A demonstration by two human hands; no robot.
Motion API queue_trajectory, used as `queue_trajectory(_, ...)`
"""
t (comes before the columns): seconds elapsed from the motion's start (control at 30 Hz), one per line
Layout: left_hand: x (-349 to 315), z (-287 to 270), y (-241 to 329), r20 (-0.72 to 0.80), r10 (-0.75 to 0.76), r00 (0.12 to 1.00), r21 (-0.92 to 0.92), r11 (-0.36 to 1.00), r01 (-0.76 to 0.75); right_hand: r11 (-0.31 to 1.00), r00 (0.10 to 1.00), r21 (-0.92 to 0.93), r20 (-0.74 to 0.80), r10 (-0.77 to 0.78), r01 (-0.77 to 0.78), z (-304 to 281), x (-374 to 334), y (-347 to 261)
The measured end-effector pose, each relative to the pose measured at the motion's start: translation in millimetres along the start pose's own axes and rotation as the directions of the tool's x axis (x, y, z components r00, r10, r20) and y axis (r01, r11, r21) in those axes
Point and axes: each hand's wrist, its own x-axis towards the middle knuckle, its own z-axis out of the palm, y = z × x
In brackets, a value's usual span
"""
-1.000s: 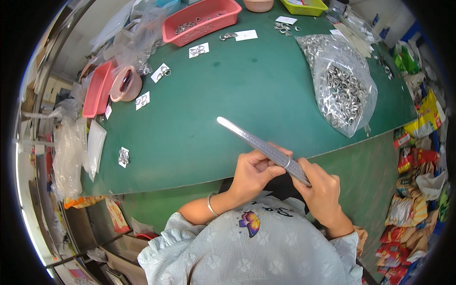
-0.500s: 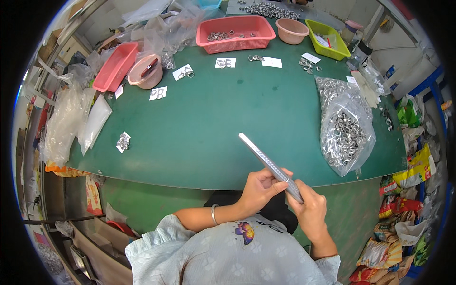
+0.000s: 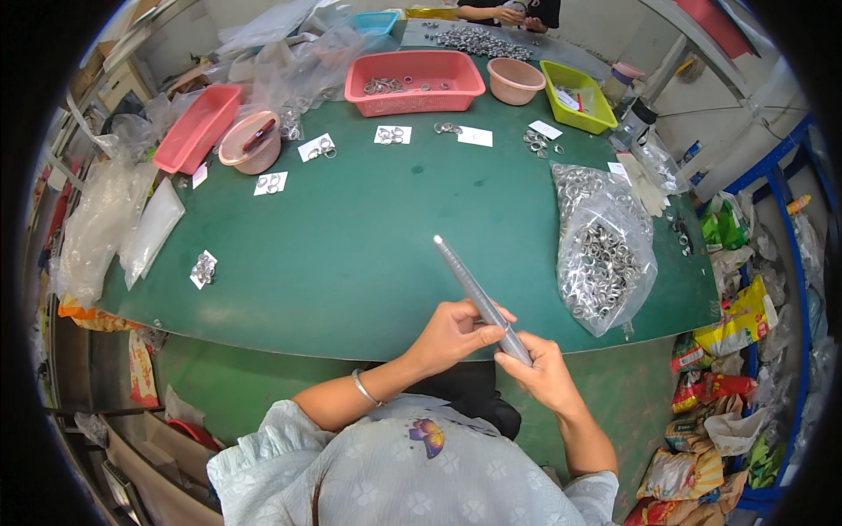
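Long tapered grey metal-looking rod [image 3: 469, 285] slants above the near edge of the flat green table [image 3: 351, 245], bare left hand [image 3: 452, 333] pinching its lower shaft, bare right hand [image 3: 541, 370] gripping the butt; probably stiff, weighty, slick, hardly fragile, best held butt-end

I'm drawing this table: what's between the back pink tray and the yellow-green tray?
A round pink bowl sits between them, in the head view.
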Motion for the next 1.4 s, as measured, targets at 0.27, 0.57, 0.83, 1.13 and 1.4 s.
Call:
queue_trajectory(0.27, -12, 20, -8, -0.152, -0.02, 0.988, -0.136, 0.991, -0.001, 0.958, 0.983, 0.229, 0.103, 0.152, -0.172, 8, 0, -4)
queue_trajectory(0.57, -11, 3, -6, -0.103, 0.03, 0.994, -0.131, 0.99, -0.043, 0.922, 0.959, -0.379, -0.223, -0.176, 0.081, 26, 4, -8)
queue_trajectory(0.83, -37, -2, 34, 0.12, 0.707, 0.697, 0.96, 0.095, -0.262, 0.581, 0.891, -0.806, -0.178, -0.419, 0.112, 26, -13, -17)
queue_trajectory(1.13, -25, -10, 43, 0.529, -0.104, 0.842, 0.847, 0.128, -0.517, 0.375, 0.948, -0.908, 0.067, -0.313, 0.188, 29, -19, -30)
queue_trajectory(1.4, -22, -15, 68, 0.488, -0.46, 0.742, 0.84, 0.478, -0.256, 0.204, 0.909, -0.909, 0.298, -0.291, 0.363, 29, -25, -29)
